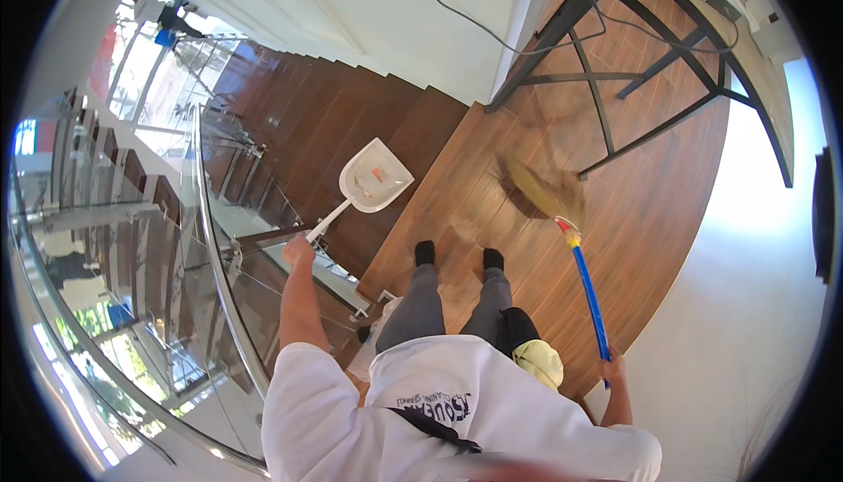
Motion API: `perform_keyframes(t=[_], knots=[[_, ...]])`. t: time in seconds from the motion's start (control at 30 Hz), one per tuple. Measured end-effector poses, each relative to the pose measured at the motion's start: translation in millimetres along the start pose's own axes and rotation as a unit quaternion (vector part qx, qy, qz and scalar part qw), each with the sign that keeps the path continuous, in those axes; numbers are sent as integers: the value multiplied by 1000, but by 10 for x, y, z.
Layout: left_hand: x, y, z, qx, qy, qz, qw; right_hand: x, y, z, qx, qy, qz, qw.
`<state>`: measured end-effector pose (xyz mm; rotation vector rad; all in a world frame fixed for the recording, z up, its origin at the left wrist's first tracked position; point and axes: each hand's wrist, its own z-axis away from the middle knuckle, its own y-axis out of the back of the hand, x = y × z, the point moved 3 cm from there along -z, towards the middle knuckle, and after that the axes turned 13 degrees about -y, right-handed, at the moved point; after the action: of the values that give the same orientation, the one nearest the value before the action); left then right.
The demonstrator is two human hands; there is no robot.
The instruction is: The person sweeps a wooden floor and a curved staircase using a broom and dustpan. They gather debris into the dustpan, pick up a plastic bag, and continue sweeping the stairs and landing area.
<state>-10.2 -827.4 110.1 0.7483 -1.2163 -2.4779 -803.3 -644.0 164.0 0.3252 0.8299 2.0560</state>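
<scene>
My left hand [299, 249] grips the handle of a white dustpan [376, 178], which appears over the dark stair treads. Inside the pan lie a small orange scrap and a little debris. On the other side, my right hand [613, 366] is closed around the blue handle of a soft broom [593, 304]. Its straw-coloured bristles [537, 186] are fanned out and blurred over the wood-look floor [454, 218], close to a metal table leg. Whether the bristles touch the floor I cannot tell. My feet in black socks [492, 259] stand between the two tools.
Dark wooden stairs [369, 100] descend beyond the floor's edge at the left. A glass balustrade with a metal handrail [209, 232] runs beside them. At upper right stands a metal-framed table [596, 87] with a hanging cable [474, 24]. Another person [164, 11] is at the far windows.
</scene>
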Motion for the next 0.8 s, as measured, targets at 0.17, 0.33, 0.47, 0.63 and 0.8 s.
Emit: perform_keyframes(t=[0.17,0.33,0.47,0.63,0.8], knots=[[-85,138,-534,8,-74,-70,995,129,-416,749,-25,-181,-175,967],[-83,132,-689,9,-100,-63,993,-324,-988,145,-31,-186,-194,963],[-57,77,-756,9,-107,-62,992,-1230,-1674,-642,-64,-187,-283,938],[-34,84,-895,33,-124,-95,987,-2231,-2473,-342,-169,-212,-220,937],[-12,110,-1033,34,-144,-123,981,-2055,-2088,565,-288,-113,-231,923]])
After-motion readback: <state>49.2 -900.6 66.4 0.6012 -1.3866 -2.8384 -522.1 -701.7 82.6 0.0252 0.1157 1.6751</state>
